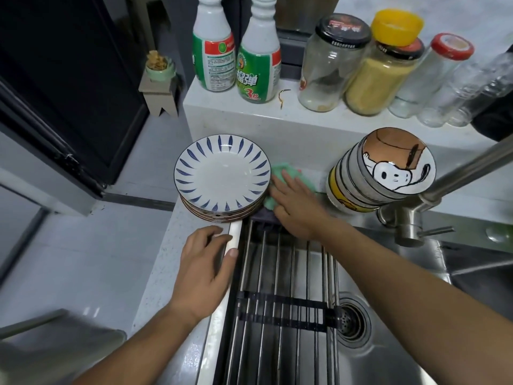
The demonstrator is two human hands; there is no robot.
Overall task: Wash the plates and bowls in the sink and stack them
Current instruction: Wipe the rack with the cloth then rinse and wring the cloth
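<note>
Head view — left hand flat on sink rim, right hand flat on cloth

Along the white ledge two white-and-green spray bottles are standing side by side. A thin bent wire is lying just beside them. Further right, a clear jar with a black lid is standing next to a jar of yellow powder, which is carrying a loose yellow cap on its lid. A red-lidded glass jar and clear plastic bottles are crowding the far end. Left of the ledge, a small green cup is sitting on a little grey stand against a dark door.
</note>
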